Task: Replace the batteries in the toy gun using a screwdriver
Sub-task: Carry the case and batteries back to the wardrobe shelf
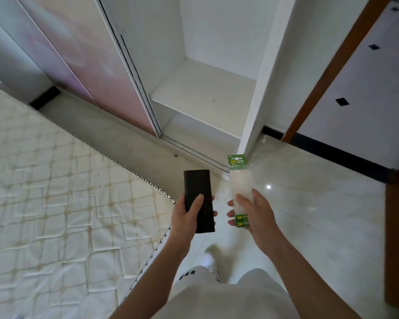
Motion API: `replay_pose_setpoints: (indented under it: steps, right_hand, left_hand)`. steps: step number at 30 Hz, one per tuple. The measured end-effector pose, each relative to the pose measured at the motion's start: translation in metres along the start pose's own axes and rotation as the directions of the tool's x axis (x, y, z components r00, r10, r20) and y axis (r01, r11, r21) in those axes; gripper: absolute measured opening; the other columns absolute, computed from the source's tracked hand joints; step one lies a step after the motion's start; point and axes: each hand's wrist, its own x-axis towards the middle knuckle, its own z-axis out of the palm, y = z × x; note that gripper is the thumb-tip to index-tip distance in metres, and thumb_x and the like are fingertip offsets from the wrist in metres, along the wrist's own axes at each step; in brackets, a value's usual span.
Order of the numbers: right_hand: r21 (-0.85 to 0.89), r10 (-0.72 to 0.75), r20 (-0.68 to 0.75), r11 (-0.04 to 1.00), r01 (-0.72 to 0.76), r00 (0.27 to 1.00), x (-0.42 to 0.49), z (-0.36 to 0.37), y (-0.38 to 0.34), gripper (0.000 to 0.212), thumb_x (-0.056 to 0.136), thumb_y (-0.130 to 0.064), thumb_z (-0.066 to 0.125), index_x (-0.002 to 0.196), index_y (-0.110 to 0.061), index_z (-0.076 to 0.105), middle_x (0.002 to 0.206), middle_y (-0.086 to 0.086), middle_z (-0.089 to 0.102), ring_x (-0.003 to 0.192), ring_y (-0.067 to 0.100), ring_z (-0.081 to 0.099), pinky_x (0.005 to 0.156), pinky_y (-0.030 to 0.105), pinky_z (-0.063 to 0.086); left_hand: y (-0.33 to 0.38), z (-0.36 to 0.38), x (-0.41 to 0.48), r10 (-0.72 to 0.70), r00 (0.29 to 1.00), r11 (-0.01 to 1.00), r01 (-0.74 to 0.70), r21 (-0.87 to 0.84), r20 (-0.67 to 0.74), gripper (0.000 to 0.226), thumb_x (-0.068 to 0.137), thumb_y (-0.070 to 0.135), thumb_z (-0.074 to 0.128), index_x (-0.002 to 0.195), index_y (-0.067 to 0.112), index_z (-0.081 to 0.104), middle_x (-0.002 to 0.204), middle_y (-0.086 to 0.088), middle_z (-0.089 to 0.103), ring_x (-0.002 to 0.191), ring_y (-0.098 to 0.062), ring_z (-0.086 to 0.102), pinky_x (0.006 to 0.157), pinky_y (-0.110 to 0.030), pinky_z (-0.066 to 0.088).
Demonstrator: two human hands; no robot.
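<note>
Indoors, standing on a glossy tiled floor (309,180) between a bare quilted mattress (55,192) and an open wardrobe (205,93) with bare white shelves. Gripping a flat black case (197,189) in the left hand (184,217), with thumb laid along its face and fingertips curled round the far edge. Pinching a clear battery pack (240,187) in the right hand (256,215), with thumb on top, fingers beneath and green-labelled cells at the near end. Holding both out in front at about the same height, close together but not touching, with long axes pointing away from the body and the pack's green header card farthest out.

No sign of the toy gun anywhere in view. None of a screwdriver either; possibly inside the case, but no telling from here.

Evidently at the gathering stage, with nothing yet opened. Probably in need of a surface next, given two full hands. Nearest by far: the mattress, lying to the left, on the side of the case. Likely simplest to put the case down there first, then the pack alongside. Worth minding: loose cells rolling off toward the floor.
</note>
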Motion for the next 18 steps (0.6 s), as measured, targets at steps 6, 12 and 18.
replay_pose_setpoints:
  steps: [6,12,18]
  right_hand:
    - [-0.014,-0.001,0.026,1.0,0.002,1.0,0.037,0.031,-0.026,0.02,0.099,-0.016,0.057,0.119,-0.013,0.057,0.093,0.014,0.072,0.067,0.024,0.07,0.059,0.037,0.058]
    - [-0.096,0.016,0.036,0.995,-0.013,0.999,0.081,0.051,-0.048,0.018,0.1,-0.02,0.057,0.117,-0.016,0.056,0.095,0.012,0.072,0.065,0.02,0.071,0.058,0.034,0.059]
    - [-0.098,0.025,0.128,0.995,-0.012,0.992,0.143,0.075,-0.087,0.017,0.099,-0.015,0.057,0.116,-0.016,0.057,0.094,0.015,0.071,0.064,0.019,0.069,0.056,0.033,0.057]
  left_hand:
    - [0.027,-0.005,0.045,-0.007,1.0,1.0,0.006,-0.026,-0.021,0.025,0.1,0.021,0.058,0.123,0.012,0.056,0.102,-0.008,0.076,0.082,-0.035,0.073,0.072,-0.053,0.061]
    - [0.04,-0.01,0.087,-0.016,0.997,1.0,0.014,-0.028,-0.071,0.028,0.099,0.022,0.058,0.124,0.012,0.055,0.103,-0.007,0.076,0.083,-0.038,0.073,0.078,-0.058,0.059]
    - [0.063,-0.011,0.145,0.003,0.984,0.996,-0.019,-0.086,-0.178,0.028,0.098,0.022,0.059,0.124,0.01,0.055,0.104,-0.01,0.075,0.082,-0.038,0.073,0.075,-0.055,0.06]
